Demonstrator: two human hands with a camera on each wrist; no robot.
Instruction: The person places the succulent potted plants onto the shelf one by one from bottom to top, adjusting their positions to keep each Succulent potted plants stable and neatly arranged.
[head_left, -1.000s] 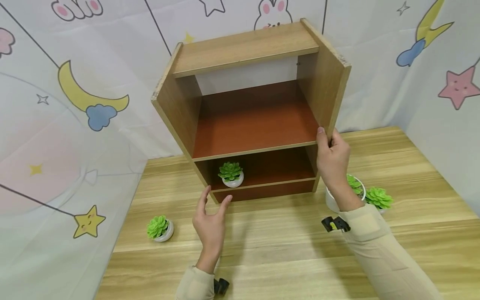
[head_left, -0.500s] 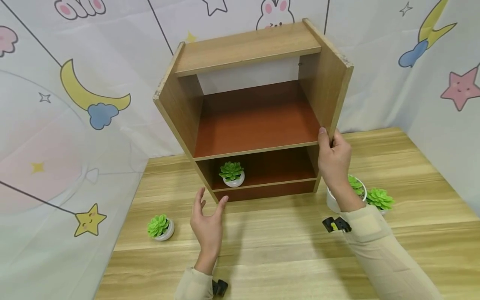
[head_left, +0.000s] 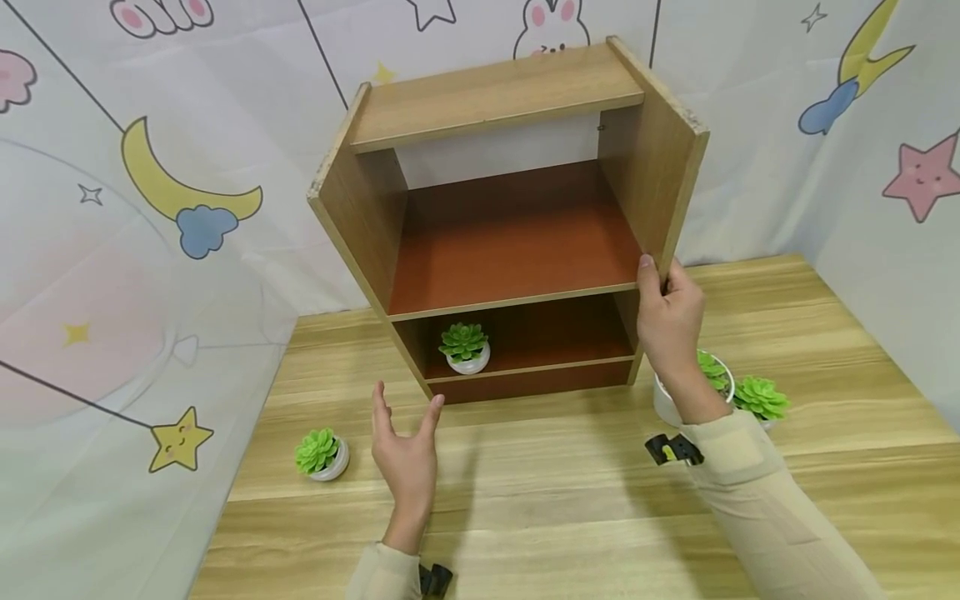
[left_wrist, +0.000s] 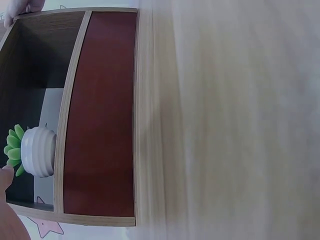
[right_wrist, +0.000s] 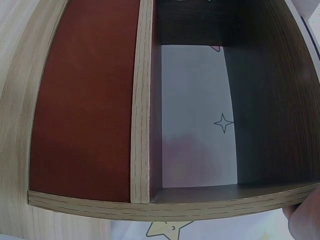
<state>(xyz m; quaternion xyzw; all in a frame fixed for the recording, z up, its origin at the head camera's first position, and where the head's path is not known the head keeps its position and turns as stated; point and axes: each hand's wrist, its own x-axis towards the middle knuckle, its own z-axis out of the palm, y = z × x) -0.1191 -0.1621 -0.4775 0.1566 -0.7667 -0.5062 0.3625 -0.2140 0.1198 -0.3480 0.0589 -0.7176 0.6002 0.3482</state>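
A wooden shelf unit with reddish-brown boards stands upright on the table. My right hand grips the front edge of its right side panel, thumb on the near side. In front of the shelf's lower left corner, my left hand is held with thumb and fingers spread, touching nothing. A small potted succulent in a white ribbed pot sits on the lower shelf, toward the left. The left wrist view shows that same succulent's pot sideways. In the right wrist view, the shelf's side edge runs to my fingers.
Another small potted succulent stands on the table, left of my left hand. A larger white pot with a green plant is partly hidden behind my right wrist, with a further succulent beside it. Patterned cloth hangs behind the table.
My left hand has drawn back from the shelf's lower left corner, toward me and slightly left. The right hand keeps its grip on the side panel. The shelf and plants stay put.
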